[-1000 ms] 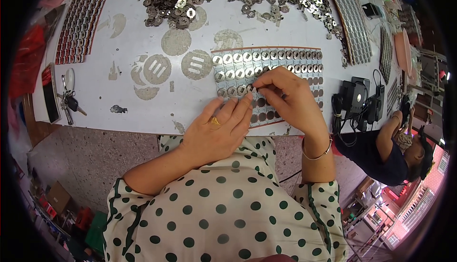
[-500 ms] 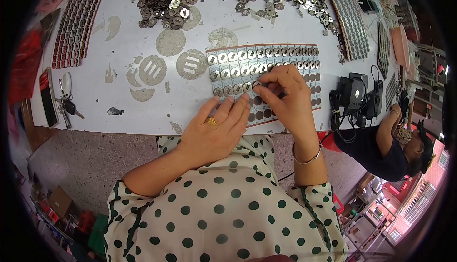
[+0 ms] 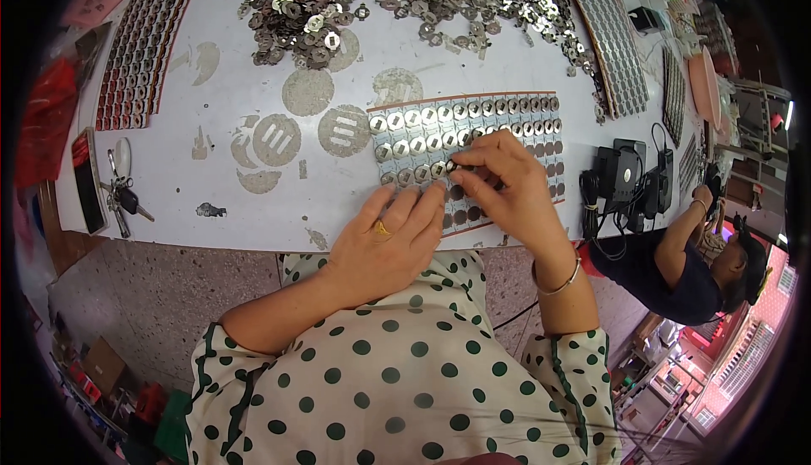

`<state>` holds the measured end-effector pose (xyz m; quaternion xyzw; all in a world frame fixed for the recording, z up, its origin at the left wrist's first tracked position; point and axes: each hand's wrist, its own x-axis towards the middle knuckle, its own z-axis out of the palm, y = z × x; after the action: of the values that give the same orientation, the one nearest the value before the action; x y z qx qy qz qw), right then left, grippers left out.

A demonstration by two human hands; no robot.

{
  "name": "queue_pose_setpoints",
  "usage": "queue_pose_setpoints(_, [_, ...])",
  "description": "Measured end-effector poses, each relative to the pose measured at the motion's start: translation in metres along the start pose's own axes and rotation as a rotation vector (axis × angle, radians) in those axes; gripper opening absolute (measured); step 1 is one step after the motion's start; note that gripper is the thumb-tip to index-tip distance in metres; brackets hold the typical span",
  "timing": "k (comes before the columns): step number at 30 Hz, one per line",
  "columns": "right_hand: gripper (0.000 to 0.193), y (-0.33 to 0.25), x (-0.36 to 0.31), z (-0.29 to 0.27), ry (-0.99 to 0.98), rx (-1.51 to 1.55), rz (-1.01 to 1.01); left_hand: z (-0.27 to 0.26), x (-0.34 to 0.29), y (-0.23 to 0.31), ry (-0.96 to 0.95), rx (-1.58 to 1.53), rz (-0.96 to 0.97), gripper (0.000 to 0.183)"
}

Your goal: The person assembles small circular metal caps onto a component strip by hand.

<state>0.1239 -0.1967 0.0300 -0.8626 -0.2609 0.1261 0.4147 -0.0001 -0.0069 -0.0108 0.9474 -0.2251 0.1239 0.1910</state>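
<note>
A panel [image 3: 507, 96] with brown edge strips lies near the table's front edge, set with rows of round silver metal pieces that have a slot in the middle. Its lower right rows show plain dark discs. My left hand [image 3: 390, 241] lies flat with fingers stretched over the panel's lower left corner. Thumb and forefinger of my right hand [image 3: 513, 190] pinch a small round metal piece [image 3: 452, 166] at the third row, just beyond my left fingertips. My right hand hides part of the panel's middle.
A large heap of loose metal pieces [image 3: 329, 9] spreads along the far side. Filled panels stand at left [image 3: 144, 51] and right [image 3: 610, 47]. Black adapters with cables [image 3: 621, 182] lie right; keys [image 3: 127, 199] and a phone [image 3: 87, 182] lie left. A co-worker [image 3: 688, 266] sits at right.
The whole view has shifted slightly, so the table appears a little lower. My right hand keeps its pinch at the third row, and my left hand stays on the panel.
</note>
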Motion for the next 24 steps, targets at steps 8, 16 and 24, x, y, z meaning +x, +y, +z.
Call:
queue_pose_setpoints(8, [0.037,0.017,0.100,-0.005,0.328,-0.656,-0.466,-0.004,0.018,-0.005,-0.045,-0.076,0.043,0.029])
queue_pose_setpoints(16, [0.039,0.032,0.113,-0.014,0.189,-0.733,-0.498,-0.006,0.018,-0.004,-0.031,-0.085,0.019,0.033])
queue_pose_setpoints(24, [0.029,0.030,0.101,-0.014,0.091,-0.453,-0.492,-0.017,0.027,-0.013,0.051,-0.382,-0.034,0.036])
